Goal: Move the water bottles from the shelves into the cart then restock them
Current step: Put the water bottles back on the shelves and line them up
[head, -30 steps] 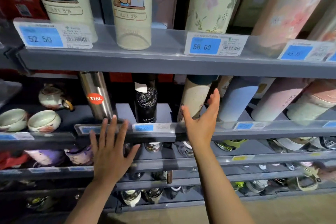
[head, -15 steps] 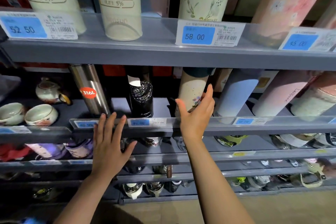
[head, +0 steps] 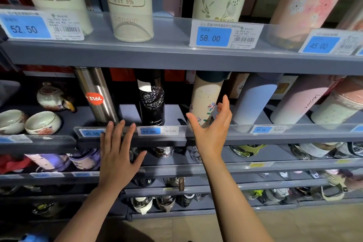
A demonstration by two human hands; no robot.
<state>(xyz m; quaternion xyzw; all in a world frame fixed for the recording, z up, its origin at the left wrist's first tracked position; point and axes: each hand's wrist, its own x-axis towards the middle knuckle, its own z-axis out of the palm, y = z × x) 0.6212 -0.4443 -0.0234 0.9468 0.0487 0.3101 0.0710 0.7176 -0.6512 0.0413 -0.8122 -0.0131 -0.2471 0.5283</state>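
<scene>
both hands are open and hold nothing: right hand (head: 213,129) cupped just before the cream flask (head: 205,98), left hand (head: 117,155) flat at the shelf (head: 176,59) edge, below the steel flask (head: 96,94) and black bottle (head: 152,102).

Light comes from above and behind the camera: top shelf edge (head: 176,59) and 58.00 price tag (head: 225,34) bright and readable. Recess under that shelf goes dim; back wall near black around 9 o'clock. Glare streak down the steel flask (head: 96,96), white hotspot on the black bottle (head: 152,102). Wide-angle bending strong at 3 and 9 o'clock, bottles lean outward. Lower shelves (head: 255,188) at 6 o'clock murky and soft, probably motion blur. Both forearms evenly lit.
</scene>
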